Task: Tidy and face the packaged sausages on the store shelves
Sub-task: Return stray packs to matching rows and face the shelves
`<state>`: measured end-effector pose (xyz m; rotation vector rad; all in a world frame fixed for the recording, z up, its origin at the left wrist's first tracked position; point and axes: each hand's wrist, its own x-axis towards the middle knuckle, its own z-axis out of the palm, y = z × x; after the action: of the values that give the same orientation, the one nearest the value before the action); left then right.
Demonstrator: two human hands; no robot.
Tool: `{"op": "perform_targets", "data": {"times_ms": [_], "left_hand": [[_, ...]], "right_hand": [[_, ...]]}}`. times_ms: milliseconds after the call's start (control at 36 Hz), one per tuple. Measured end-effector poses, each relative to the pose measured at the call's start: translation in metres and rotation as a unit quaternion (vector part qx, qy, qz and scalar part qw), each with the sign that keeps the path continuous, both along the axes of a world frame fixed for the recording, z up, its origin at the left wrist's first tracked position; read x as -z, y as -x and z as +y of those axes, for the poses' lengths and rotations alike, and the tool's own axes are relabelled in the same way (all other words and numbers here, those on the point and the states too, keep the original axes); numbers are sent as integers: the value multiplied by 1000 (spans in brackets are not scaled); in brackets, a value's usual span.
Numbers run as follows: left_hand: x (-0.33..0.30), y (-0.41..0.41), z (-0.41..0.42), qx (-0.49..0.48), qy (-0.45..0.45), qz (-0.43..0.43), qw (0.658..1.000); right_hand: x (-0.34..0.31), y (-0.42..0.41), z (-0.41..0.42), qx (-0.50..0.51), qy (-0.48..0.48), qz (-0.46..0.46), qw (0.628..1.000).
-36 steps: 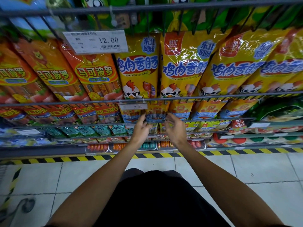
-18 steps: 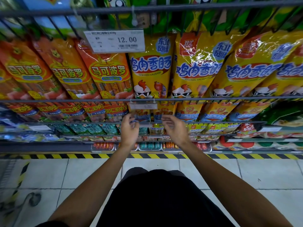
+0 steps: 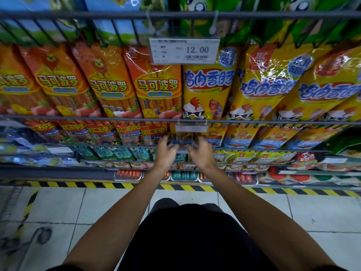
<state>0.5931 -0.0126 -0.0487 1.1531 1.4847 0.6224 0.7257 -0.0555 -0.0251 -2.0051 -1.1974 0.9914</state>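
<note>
Orange sausage packs [image 3: 109, 85] upper left, yellow chicken sausage packs [image 3: 208, 89] right of them under the 12.00 price tag [image 3: 184, 50]. My left hand [image 3: 166, 151] and right hand [image 3: 201, 151], fingers curled, flank a small yellow-and-blue pack [image 3: 182, 138] one shelf lower; I cannot tell whether they grip it.

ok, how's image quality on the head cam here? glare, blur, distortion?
Head view: strong wide-angle bowing of the grey wire shelf rails; white glare streaks on the glossy yellow chicken sausage packs; the white 12.00 price tag reads, but its small print is soft; left hand and right hand slightly smeared; lower shelves dim.
</note>
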Motion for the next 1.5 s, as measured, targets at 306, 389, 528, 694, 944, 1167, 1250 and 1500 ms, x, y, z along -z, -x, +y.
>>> {"op": "perform_targets", "data": {"times_ms": [306,389,528,694,944,1167,1250,1500], "left_hand": [[-2,2,1,0,-39,40,998],[-11,3,7,47,-124,113,985],[-18,-2,12,70,-143,186,970],[-12,0,21,61,-136,200,968],[-6,15,20,123,-172,202,956],[-2,15,17,88,-184,183,962],[-3,14,19,76,-181,136,971],[-7,11,27,48,-162,144,975]], "right_hand": [[-4,1,-8,67,-53,-39,996],[-3,-3,-4,53,-61,-71,994],[1,-8,4,34,-31,-110,993],[8,-6,11,41,-4,-95,995],[14,-23,11,15,-16,-86,996],[15,-34,5,-29,-80,-26,996],[13,-35,4,-37,-94,-44,994],[12,-32,5,-11,-106,-98,989]]}}
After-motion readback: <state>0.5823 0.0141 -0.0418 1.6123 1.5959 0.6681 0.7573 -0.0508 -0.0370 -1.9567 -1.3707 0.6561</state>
